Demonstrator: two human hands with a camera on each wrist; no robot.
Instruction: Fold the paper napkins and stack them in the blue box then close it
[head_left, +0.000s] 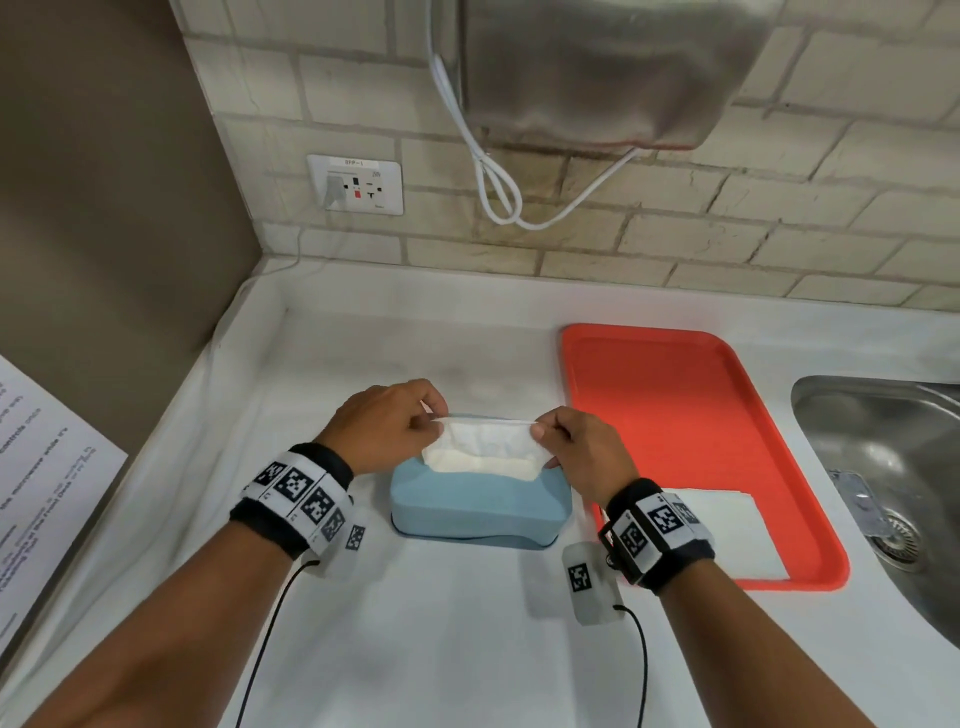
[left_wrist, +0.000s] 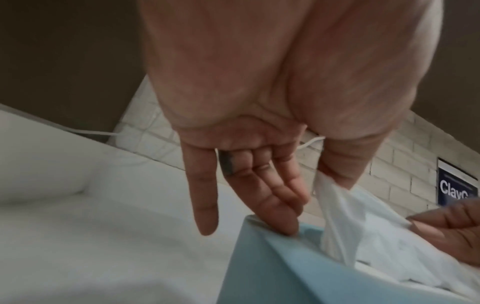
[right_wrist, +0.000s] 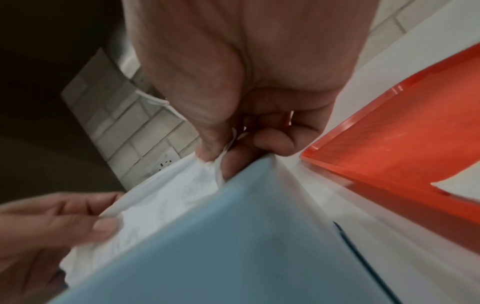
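Observation:
An open light-blue box sits on the white counter in front of me. A white paper napkin hangs over its opening, stretched between both hands. My left hand pinches the napkin's left top corner with thumb and forefinger, its other fingers straight and touching the box's rim. My right hand pinches the right top corner. Another white napkin lies flat on the orange tray, right of the box.
A steel sink lies at the far right beyond the tray. A brick wall with a socket and a hanging white cable stands behind. A printed sheet lies at the left edge.

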